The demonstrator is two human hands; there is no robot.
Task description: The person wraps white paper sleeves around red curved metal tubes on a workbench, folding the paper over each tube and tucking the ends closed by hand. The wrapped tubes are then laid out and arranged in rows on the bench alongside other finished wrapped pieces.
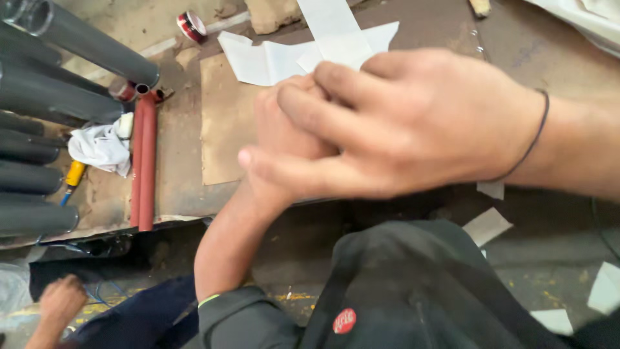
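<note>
- Close to the camera, the right hand lay over the left hand, pressing it.
- Whether the fingers held anything, I cannot tell.
- Beyond them, white paper pieces rested on brown cardboard.
- Farther left lay red pipes.

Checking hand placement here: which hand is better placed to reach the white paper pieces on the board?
Probably the right hand: it lies on top, its fingers beside the white paper pieces. The left hand is covered beneath it.

left hand mostly hidden under blurred right hand, grey pipes cut off at left edge
</note>
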